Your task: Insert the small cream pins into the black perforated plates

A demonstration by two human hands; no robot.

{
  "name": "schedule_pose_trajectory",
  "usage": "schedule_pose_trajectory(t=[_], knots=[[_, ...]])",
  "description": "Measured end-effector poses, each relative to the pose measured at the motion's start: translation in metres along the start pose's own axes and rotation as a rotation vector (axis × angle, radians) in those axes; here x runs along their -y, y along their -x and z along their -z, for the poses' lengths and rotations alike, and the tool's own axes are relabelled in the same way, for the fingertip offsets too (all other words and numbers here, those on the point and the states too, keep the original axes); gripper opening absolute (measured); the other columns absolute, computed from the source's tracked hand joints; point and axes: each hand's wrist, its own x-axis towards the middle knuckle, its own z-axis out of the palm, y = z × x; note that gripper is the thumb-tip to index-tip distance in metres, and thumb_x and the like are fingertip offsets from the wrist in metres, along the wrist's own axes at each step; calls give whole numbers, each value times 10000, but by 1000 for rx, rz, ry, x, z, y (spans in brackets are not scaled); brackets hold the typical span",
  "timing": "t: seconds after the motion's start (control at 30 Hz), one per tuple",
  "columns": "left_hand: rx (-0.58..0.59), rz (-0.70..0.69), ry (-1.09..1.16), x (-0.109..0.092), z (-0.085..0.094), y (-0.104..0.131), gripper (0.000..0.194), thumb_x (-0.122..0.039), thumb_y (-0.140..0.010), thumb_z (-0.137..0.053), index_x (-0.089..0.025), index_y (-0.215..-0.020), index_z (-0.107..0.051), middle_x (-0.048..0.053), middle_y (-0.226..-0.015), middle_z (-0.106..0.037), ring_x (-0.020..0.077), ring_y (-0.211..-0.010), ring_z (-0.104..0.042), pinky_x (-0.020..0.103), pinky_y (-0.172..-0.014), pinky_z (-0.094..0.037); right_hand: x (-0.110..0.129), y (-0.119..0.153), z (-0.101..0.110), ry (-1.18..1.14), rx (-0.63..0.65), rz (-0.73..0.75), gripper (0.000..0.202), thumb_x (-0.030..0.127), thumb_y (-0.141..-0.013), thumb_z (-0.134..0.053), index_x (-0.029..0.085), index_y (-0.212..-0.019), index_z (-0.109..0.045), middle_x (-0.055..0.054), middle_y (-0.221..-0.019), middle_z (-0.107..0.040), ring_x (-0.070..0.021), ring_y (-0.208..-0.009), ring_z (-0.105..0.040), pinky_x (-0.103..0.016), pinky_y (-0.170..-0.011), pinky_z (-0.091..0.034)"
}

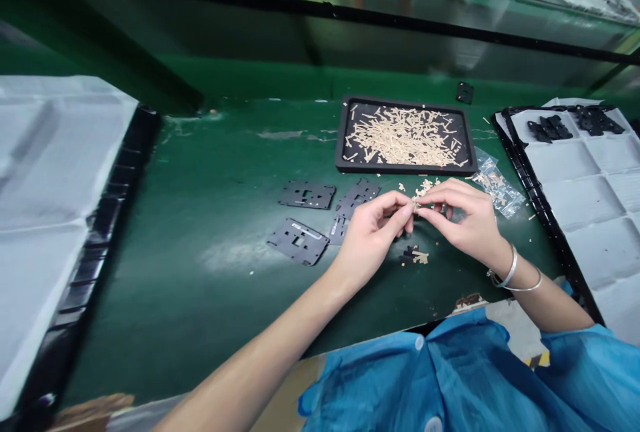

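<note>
Thumb and forefinger of my left hand (375, 229) are pinched together, meeting the pinched fingertips of my right hand (467, 215). Between them is a small beige piece (415, 205), mostly hidden by the fingers. Just behind my right fingers lies a loose heap of beige pieces (425, 187). Below the hands, a few beige strips (421, 257) rest beside small black parts (409, 255). Left of my left hand are flat black plates with cut-outs, one plate (307, 195) behind another plate (300, 241). More black plates (356, 197) lie partly behind that hand.
A black tray (345, 167) full of beige strips (405, 135) stands behind the hands. Right of it lie a clear plastic bag (500, 185) and a black part (465, 92). White-lined trays flank the green table (200, 299); the right tray (575, 192) holds black parts (550, 128).
</note>
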Motion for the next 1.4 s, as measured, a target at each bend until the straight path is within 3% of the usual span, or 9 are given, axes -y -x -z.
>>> schedule_pose_trajectory(t=[0.1, 0.2, 0.47, 0.77, 0.93, 1.1, 1.2, 1.3, 1.4], knots=[[-24, -24, -93, -2, 0, 1, 214, -320, -856, -532, -180, -698, -568, -18, -602, -513, 106, -557, -443, 247, -566, -364, -1, 1, 0, 147, 7, 145, 108, 171, -886, -606, 184, -838, -702, -66, -797, -739, -177, -756, -667, -328, -708, -545], [-26, -22, -154, -3, 0, 1, 233, -311, -849, -528, -181, -659, -558, -16, -589, -504, 112, -555, -442, 251, -559, -356, -2, 1, 0, 252, 37, 204, 174, 151, -898, -548, 194, -818, -697, -62, -782, -741, -176, -725, -655, -328, -679, -548], [-17, 17, -36, -2, 2, -1, 217, -352, -828, -563, -182, -702, -611, -25, -546, -511, 105, -510, -420, 244, -543, -372, -2, -2, 2, 241, -7, 213, 169, 168, -891, -556, 209, -799, -691, -42, -754, -740, -162, -683, -652, -310, -648, -551], [-42, -52, -253, -1, 0, 1, 217, -287, -835, -518, -175, -668, -600, -19, -567, -504, 113, -542, -436, 254, -550, -343, -2, -2, 3, 378, 133, 271, 234, 150, -911, -498, 183, -801, -703, -64, -752, -728, -186, -697, -643, -320, -650, -539], [26, 32, -54, -2, 3, -3, 206, -309, -798, -572, -172, -648, -610, -23, -519, -500, 108, -517, -440, 245, -536, -346, -5, -1, 4, 383, 81, 244, 217, 142, -886, -520, 174, -742, -680, -65, -719, -718, -185, -669, -626, -316, -618, -500], [32, 105, 153, 1, 2, -3, 209, -352, -784, -644, -153, -743, -695, -29, -490, -516, 68, -445, -321, 227, -454, -240, -20, -4, 8, 501, -105, 38, 219, 167, -888, -524, 198, -737, -680, -36, -671, -698, -170, -640, -621, -305, -615, -457], [4, 149, 227, 4, 0, -3, 238, -370, -754, -686, -135, -778, -715, -23, -494, -520, 62, -446, -327, 218, -439, -198, -30, -6, 9, 574, -201, 8, 222, 123, -875, -507, 193, -798, -703, -30, -710, -713, -172, -684, -645, -301, -630, -472], [-41, 178, 269, 7, -1, -5, 277, -397, -733, -710, -125, -782, -714, -26, -483, -508, 58, -439, -328, 213, -432, -179, -28, -6, 6, 542, -205, 28, 210, 121, -885, -517, 191, -936, -709, -49, -888, -747, -190, -814, -670, -317, -696, -516], [-121, 122, 273, 9, -3, -5, 277, -406, -737, -709, -130, -752, -693, -41, -464, -480, 54, -428, -311, 215, -431, -179, -16, -4, 1, 334, -141, 99, 85, 202, -879, -620, 175, -888, -700, -63, -868, -742, -182, -810, -674, -312, -707, -550]])
